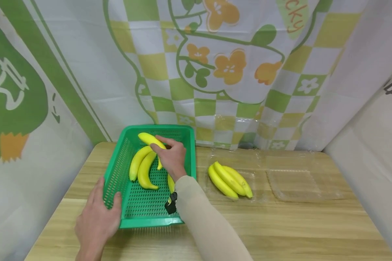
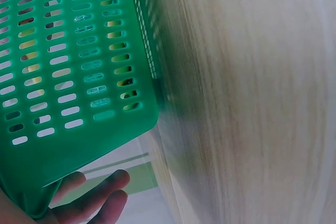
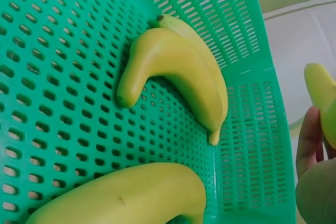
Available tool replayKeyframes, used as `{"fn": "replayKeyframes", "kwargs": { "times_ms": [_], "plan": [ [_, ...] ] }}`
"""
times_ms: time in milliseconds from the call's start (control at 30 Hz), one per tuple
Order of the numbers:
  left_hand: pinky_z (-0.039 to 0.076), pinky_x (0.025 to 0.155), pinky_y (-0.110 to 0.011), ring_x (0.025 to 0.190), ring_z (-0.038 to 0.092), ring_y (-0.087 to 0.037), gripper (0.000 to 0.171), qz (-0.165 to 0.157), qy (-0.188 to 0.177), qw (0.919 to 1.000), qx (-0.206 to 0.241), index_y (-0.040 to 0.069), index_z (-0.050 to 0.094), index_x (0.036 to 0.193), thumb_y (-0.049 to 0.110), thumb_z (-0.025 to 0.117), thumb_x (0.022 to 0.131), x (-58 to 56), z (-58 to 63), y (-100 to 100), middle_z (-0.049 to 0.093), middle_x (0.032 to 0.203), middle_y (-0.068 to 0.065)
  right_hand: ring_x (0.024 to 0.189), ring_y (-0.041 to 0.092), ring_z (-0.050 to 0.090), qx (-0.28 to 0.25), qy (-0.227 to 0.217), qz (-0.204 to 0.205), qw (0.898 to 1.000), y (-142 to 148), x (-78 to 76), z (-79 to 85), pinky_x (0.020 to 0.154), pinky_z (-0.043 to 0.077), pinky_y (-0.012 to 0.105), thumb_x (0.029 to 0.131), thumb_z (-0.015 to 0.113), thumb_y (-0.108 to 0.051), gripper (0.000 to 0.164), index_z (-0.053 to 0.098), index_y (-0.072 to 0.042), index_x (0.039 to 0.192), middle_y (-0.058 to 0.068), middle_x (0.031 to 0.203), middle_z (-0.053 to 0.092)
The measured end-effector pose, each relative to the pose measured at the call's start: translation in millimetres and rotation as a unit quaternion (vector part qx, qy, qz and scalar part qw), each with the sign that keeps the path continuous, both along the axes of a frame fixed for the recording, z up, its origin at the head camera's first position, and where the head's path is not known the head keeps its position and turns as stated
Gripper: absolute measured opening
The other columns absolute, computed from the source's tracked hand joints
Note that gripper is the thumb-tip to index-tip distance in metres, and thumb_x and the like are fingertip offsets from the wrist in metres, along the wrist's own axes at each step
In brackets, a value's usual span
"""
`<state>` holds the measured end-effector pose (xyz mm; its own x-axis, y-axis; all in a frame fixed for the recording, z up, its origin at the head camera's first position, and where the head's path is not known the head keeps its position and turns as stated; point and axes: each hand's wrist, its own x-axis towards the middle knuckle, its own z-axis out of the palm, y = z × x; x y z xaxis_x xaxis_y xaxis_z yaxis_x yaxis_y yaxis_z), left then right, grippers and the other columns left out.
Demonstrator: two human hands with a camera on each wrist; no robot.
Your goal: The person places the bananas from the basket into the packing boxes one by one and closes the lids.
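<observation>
In the head view, my right hand (image 1: 172, 156) pinches a yellow banana (image 1: 147, 137) between thumb and fingers, above the far part of a green slotted basket (image 1: 153, 222). Part of that banana (image 3: 318, 85) shows at the right edge of the right wrist view. Two bananas lie side by side in the basket, the nearer one (image 1: 144, 172) curved. Another banana (image 3: 126, 195) lies apart, partly hidden under my right wrist in the head view. My left hand (image 1: 99, 217) grips the basket's near left rim, its thumb over the edge and its fingers along the outer wall.
Right of the basket, a clear plastic container (image 1: 257, 177) holds several bananas (image 1: 230, 179). Beside it stands a second clear container (image 1: 295, 181). The wooden table (image 1: 281, 232) is bounded by a printed curtain (image 1: 209, 87) behind and white cloth at both sides.
</observation>
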<state>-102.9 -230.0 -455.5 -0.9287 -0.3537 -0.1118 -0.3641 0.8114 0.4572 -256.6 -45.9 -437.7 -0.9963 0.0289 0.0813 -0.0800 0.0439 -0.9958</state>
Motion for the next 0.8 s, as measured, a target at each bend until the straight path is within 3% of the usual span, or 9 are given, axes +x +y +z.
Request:
{"fn": "replayKeyframes", "kwargs": {
  "times_ms": [200,367,500,600,700,800],
  "plan": [
    [0.056,0.080,-0.063,0.138,0.048,-0.062,0.080,-0.002,-0.011,0.9999,-0.006,0.026,-0.009,0.171,0.059,0.029,0.110,-0.5,1.8,-0.1,0.012,0.179,-0.017,0.069,0.008,0.060,-0.014,0.005,-0.005,1.000,-0.5,-0.2,3.2,0.056,0.049,0.021,0.092,0.085,-0.024,0.032,0.082,-0.023,0.123,0.003,0.118,0.079],
    [0.057,0.073,-0.058,0.132,0.053,-0.063,0.080,0.001,-0.010,0.9999,-0.011,0.026,-0.008,0.172,0.058,0.030,0.110,0.6,1.9,-0.1,0.013,0.179,-0.016,0.062,0.011,0.057,-0.023,-0.015,-0.010,1.000,-0.8,-0.4,5.6,0.053,0.047,0.021,0.091,0.085,-0.023,0.033,0.081,-0.019,0.124,0.009,0.107,0.079],
    [0.057,0.076,-0.060,0.134,0.051,-0.064,0.080,0.001,-0.011,0.9999,-0.010,0.026,-0.008,0.172,0.059,0.029,0.109,0.8,2.4,0.7,0.013,0.179,-0.016,0.057,0.009,0.054,-0.021,-0.036,-0.019,0.999,0.1,-0.8,9.2,0.052,0.046,0.020,0.091,0.085,-0.024,0.035,0.081,-0.018,0.125,0.007,0.100,0.079],
    [0.057,0.078,-0.063,0.135,0.050,-0.064,0.080,0.001,-0.013,0.9999,-0.008,0.026,-0.008,0.172,0.060,0.029,0.109,0.7,2.9,1.4,0.013,0.179,-0.016,0.058,0.009,0.056,-0.015,-0.041,-0.023,0.999,1.6,-0.7,12.0,0.053,0.047,0.020,0.090,0.086,-0.023,0.035,0.081,-0.018,0.125,0.006,0.106,0.081],
    [0.057,0.076,-0.061,0.132,0.052,-0.064,0.080,0.003,-0.010,0.9999,-0.007,0.026,-0.007,0.172,0.059,0.030,0.109,0.7,3.1,1.4,0.014,0.179,-0.016,0.070,0.009,0.064,-0.004,-0.048,-0.023,0.999,4.2,-0.5,13.6,0.058,0.050,0.020,0.090,0.086,-0.023,0.033,0.082,-0.020,0.123,0.004,0.121,0.080],
    [0.057,0.070,-0.056,0.127,0.055,-0.064,0.080,0.004,-0.009,0.9999,-0.007,0.026,-0.007,0.172,0.059,0.030,0.109,1.0,3.3,0.6,0.014,0.179,-0.016,0.094,0.012,0.071,0.009,-0.055,-0.018,0.998,8.8,0.7,15.7,0.067,0.054,0.022,0.091,0.085,-0.023,0.031,0.082,-0.021,0.122,0.002,0.133,0.076]
  ]
}}
